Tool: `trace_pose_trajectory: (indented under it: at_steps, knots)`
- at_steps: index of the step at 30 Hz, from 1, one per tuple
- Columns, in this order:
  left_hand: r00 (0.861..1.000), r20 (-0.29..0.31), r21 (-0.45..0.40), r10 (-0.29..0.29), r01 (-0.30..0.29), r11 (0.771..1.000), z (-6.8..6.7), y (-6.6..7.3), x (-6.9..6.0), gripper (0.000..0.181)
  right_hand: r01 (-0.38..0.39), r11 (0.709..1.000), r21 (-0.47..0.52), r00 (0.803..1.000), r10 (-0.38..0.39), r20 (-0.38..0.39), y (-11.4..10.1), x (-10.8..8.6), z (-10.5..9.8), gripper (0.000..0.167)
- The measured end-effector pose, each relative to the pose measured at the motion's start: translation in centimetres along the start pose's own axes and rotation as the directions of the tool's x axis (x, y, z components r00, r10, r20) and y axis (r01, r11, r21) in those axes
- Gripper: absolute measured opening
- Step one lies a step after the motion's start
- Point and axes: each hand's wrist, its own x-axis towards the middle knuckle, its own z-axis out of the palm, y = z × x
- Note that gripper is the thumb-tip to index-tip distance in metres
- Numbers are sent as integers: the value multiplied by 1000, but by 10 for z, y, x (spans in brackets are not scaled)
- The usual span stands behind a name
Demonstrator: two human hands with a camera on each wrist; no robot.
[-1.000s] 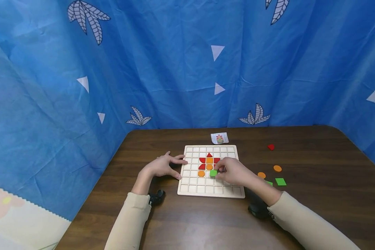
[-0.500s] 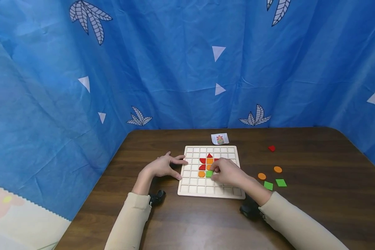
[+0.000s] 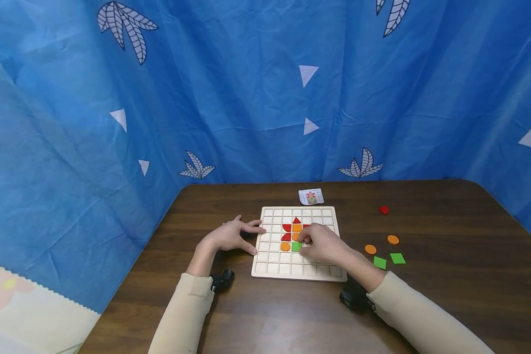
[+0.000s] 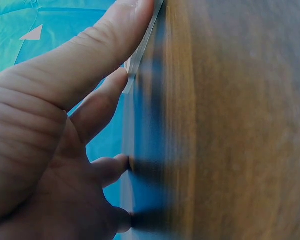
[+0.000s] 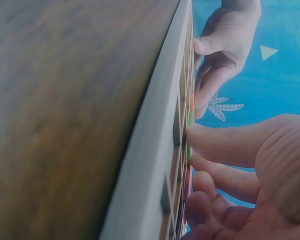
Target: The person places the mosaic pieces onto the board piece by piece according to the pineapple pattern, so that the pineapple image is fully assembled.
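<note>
From my end of the link I see the right hand [image 3: 329, 244] with thumb and forefinger nearly closed, pinching a green square [image 3: 296, 246] lying close to the middle of the pale gridded board [image 3: 270, 255]; the right wrist view shows green just between the two tips, the other fingers curled behind. The left hand [image 3: 230, 237] I read as wide open, holding nothing, thumb and fingers spread, the thumb and a finger touching the board's edge at 9 o'clock. Taking that green square as my dial, an orange circle [image 3: 285, 246] sits in the next cell at 9 o'clock, and an orange piece partly under the forefinger lies at 12. Beyond it come an orange tile [image 3: 297, 228] and, topmost, a red triangle [image 3: 296, 221]. Two red curved pieces [image 3: 286, 228] stack toward 11 o'clock, and another bit of red shows at 1, mostly covered by the right hand. Off the board, a small printed card [image 3: 311, 196] lies just past its 12 o'clock edge. Toward 2 o'clock I have a loose red piece [image 3: 384, 210], at 3 two loose orange discs [image 3: 393, 239], and between 3 and 4 two loose green tiles [image 3: 398, 258], all on the dark wood counter [image 3: 265, 319]. Cream sleeves [image 3: 181, 309] come in from 7 and 5 o'clock, and a blue patterned curtain [image 3: 265, 98] hangs behind the counter's far edge.
</note>
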Motion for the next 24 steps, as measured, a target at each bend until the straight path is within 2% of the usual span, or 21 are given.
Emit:
trace_pose_trajectory:
  at_steps: [11,16,19,24]
  knots:
    - [1000,0,-4,3,-3,1000,0,0,0,62,-19,1000,15,999,18,27,16,-12,-17,16]
    - [1000,0,-7,3,-3,1000,1,-1,-1,61,-62,997,41,997,60,45,28,-21,-29,20]
    - [1000,-2,-5,3,-3,1000,0,0,-1,61,-76,996,41,996,74,38,36,-27,-37,22]
    - [1000,0,5,5,-5,1000,0,1,-1,61,-51,999,13,999,51,2,50,-37,-52,24]
